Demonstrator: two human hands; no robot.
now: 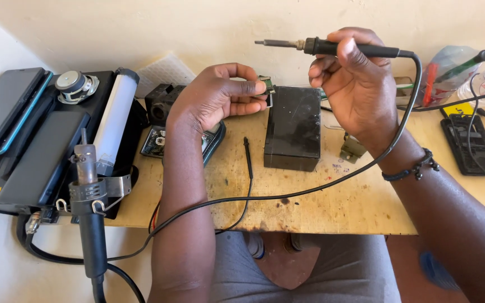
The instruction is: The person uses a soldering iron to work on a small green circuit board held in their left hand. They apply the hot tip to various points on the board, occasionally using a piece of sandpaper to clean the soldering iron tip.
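The left hand [220, 92] is raised over the far middle of the worn tan wooden bench [321, 207], its fingers narrowed into a pinch on a small green circuit board [265, 85] held at the fingertips. The board sits just above the far left corner of a black rectangular box-shaped battery [293, 129], which stands on the bench between the two hands; whether board and battery touch cannot be told.

The right hand [354, 84] is closed around the black handle of a soldering iron [332, 47], held level above the battery with its grey metal tip pointing left, above and well apart from the board. The iron's black cable [310, 191] runs from the handle's right end, down past the right wrist and its dark beaded bracelet [413, 168], then across the near bench and off the near edge to the left.

A thin black probe with its lead [248, 157] lies on the bench just left of the battery. Under the left wrist lies a dark opened device with a teal edge [158, 140]. At far left a black case [40, 151] carries a dark phone [3, 109], a small round silver speaker [74, 85] and a white tube lamp [114, 118]; a hot-air handpiece [88, 191] hangs in a clip on its near side. At right lies a black opened phone shell [470, 143].
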